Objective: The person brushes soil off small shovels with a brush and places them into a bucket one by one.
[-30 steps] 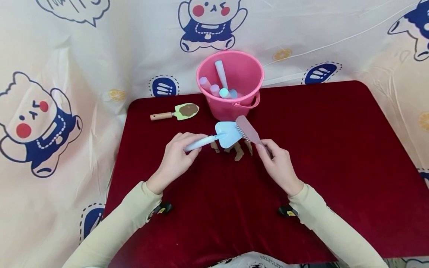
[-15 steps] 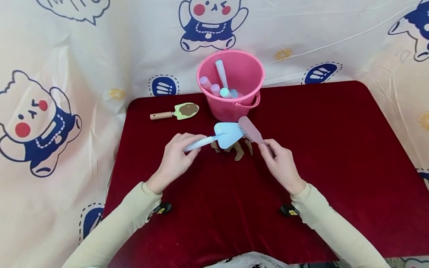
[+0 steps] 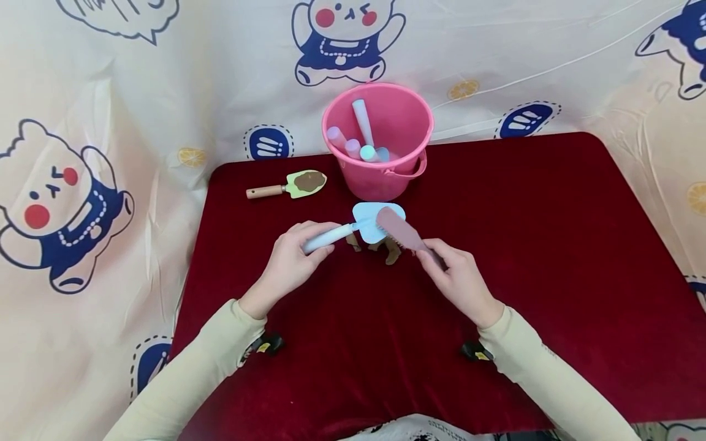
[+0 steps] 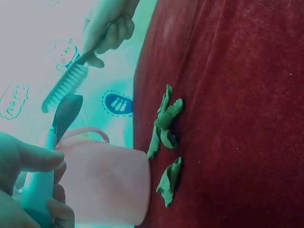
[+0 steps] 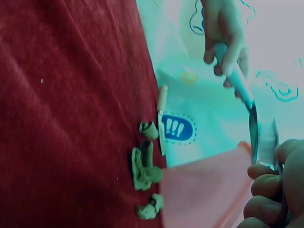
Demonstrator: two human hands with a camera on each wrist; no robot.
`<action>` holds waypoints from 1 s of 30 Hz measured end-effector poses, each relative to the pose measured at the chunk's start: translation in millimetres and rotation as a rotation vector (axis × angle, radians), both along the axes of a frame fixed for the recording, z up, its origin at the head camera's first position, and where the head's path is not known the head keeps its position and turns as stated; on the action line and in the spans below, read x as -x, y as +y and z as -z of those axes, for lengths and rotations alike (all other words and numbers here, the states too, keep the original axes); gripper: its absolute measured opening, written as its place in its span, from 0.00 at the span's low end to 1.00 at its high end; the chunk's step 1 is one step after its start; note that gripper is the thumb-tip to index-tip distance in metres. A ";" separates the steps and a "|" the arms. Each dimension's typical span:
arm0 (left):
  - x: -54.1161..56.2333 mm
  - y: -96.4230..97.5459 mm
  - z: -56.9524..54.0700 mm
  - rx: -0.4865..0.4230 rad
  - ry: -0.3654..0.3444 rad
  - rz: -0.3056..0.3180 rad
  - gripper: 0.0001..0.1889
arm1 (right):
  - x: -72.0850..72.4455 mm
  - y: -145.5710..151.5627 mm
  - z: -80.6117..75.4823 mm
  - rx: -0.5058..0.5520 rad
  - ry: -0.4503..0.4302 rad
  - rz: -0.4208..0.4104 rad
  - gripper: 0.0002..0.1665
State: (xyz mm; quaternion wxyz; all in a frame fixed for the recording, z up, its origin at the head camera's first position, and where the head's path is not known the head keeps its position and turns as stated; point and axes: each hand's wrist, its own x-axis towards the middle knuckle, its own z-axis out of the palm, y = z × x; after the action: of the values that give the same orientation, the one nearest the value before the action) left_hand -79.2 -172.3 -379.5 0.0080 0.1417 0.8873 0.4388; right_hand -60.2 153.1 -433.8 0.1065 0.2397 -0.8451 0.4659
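My left hand (image 3: pixel 289 263) grips the pale handle of a light blue hand trowel (image 3: pixel 366 219), its blade raised above the table. With my right hand (image 3: pixel 460 282) I hold a dusty-pink brush (image 3: pixel 399 228) by its handle. The brush head lies across the right part of the trowel blade, bristles toward it; white bristles show on the brush (image 4: pixel 66 88) in the left wrist view. Whether they touch the blade I cannot tell. Below, crumpled brownish scraps (image 3: pixel 392 253) lie on the table, partly hidden by the tools; the left wrist view shows these scraps (image 4: pixel 166 123) plainly.
Just behind the trowel stands a pink bucket (image 3: pixel 369 184) holding several pastel-handled tools (image 3: pixel 363 122). Left of it lies a green trowel (image 3: pixel 298 184) with a wooden handle and a brown patch on its blade. Dark red cloth (image 3: pixel 551 245) covers the table; printed curtains (image 3: pixel 231 73) hang around it.
The brush has moved left from the trowel's right edge to lie over its blade, and my right hand has dipped slightly. My left hand and the trowel are almost still.
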 end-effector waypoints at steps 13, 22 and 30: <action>1.6 -10.0 -16.3 -0.023 0.076 0.048 0.21 | 9.7 16.0 -0.2 0.037 -0.029 0.135 0.05; 12.0 -13.7 -49.1 -0.039 0.143 0.101 0.28 | -2.3 27.4 -2.9 0.010 -0.076 0.184 0.05; 50.4 -1.6 -90.9 -0.003 0.339 0.072 0.22 | -17.1 27.2 7.7 -0.038 -0.158 0.191 0.04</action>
State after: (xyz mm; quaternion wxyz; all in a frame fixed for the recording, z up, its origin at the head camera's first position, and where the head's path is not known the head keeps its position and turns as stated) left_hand -129.6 -173.8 -288.6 -0.1262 0.2454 0.8696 0.4095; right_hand -43.1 180.2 -441.5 0.0790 0.1224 -0.8785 0.4549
